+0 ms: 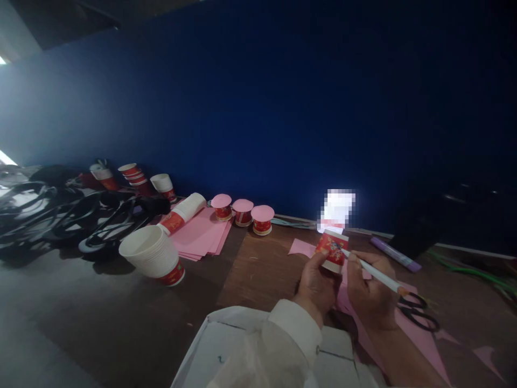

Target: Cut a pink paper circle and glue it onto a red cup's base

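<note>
My left hand (317, 285) is closed around a red patterned paper cup (332, 249), tilted above the table's right half. A white pen (377, 276) sits in the pinch of my right hand (371, 291), its tip at the cup's side. Pink paper (422, 345) lies under and beside my right hand, with black-handled scissors (420, 318) on it. Left of the cup is a small pink scrap (301, 247). Behind my right hand rests a purple marker (396, 254).
Three small red cups with pink round tops (262, 215) stand near the blue wall (258, 108). Pink sheets (205, 231), a lying cup stack (183, 214) and a large cup stack (149, 252) are to the left. Black straps (109, 215) lie farther left; a white box (238, 323) is in front.
</note>
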The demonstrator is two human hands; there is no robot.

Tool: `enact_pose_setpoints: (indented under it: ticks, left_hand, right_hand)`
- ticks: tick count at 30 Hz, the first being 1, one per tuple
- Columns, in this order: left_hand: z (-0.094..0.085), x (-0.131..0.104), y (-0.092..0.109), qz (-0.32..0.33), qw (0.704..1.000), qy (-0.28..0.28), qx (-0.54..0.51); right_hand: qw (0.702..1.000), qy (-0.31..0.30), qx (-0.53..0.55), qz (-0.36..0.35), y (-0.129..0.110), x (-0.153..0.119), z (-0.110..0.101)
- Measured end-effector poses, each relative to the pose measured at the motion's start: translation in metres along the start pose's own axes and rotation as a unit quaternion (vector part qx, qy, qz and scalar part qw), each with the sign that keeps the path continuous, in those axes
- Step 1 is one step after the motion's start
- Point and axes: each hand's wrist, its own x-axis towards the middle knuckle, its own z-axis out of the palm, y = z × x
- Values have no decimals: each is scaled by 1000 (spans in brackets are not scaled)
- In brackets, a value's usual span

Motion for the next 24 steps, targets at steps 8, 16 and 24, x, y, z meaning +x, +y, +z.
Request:
enact_pose_setpoints:
  ticks: [8, 16, 24]
  left_hand:
    - [3, -3, 1, 4, 1000, 5, 10]
    - [1, -1, 1, 7, 1000, -18, 15]
    - [-1, 1, 0, 11, 1000, 1, 10]
  right_hand:
    - [1000, -3, 4, 7, 2, -2, 0]
    - [1000, -5, 6, -1, -2, 0, -1]
    - [1000, 7, 3, -25, -4, 3, 0]
